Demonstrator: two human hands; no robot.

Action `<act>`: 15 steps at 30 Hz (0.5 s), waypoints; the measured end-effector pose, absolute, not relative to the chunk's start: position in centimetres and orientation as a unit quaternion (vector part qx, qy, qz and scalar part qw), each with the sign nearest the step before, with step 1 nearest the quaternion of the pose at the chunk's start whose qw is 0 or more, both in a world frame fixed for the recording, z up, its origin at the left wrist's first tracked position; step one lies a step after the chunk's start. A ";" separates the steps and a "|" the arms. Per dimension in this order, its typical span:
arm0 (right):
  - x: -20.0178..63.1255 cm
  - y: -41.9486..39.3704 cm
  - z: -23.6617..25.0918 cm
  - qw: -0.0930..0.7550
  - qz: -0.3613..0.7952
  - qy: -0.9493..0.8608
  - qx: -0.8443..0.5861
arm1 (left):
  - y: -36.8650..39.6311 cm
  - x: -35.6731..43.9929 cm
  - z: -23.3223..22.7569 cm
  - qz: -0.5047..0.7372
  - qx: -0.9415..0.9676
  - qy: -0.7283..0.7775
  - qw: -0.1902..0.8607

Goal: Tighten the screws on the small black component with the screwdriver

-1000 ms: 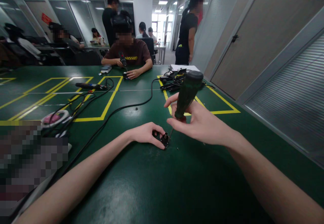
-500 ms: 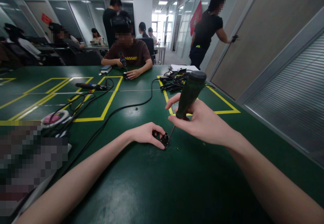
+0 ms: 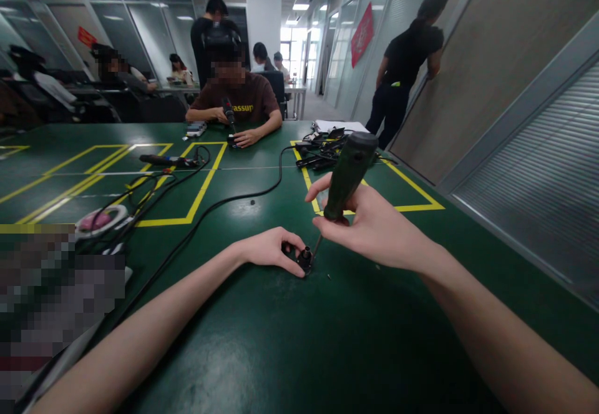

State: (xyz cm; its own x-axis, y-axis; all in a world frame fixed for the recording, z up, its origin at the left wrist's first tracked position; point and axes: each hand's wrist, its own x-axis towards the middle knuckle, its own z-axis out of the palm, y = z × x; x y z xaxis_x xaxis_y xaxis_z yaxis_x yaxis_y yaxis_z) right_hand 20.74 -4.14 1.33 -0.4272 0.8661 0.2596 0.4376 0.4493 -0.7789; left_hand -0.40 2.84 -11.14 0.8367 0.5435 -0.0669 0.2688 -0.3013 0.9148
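Note:
My right hand (image 3: pixel 374 226) grips the dark green handle of a screwdriver (image 3: pixel 347 177), tilted with its thin shaft angled down and left. The tip meets a small black part (image 3: pixel 304 258) on the green table (image 3: pixel 290 339). My left hand (image 3: pixel 271 248) pinches that black part from the left and holds it against the table top. A tiny screw-like speck (image 3: pixel 328 275) lies just right of the part.
A black cable (image 3: pixel 219 205) runs across the table. A second screwdriver (image 3: pixel 163 160) lies on yellow floor-style markings. A tangle of black cables and devices (image 3: pixel 322 148) sits behind my right hand. A person seated opposite works with a tool; another person stands by the right wall.
My hands hold almost still; the screwdriver handle shifted slightly. The standing person in black walked right along the wall.

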 end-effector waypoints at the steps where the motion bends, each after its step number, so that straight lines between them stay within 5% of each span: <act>1: 20.8 -4.1 1.3 0.336 0.319 -0.782 -0.417 | 2.8 -0.4 -11.1 0.130 0.796 0.255 0.533; 15: 20.7 -4.2 1.3 0.333 0.329 -0.782 -0.412 | 2.7 -0.3 -10.8 0.126 0.798 0.257 0.530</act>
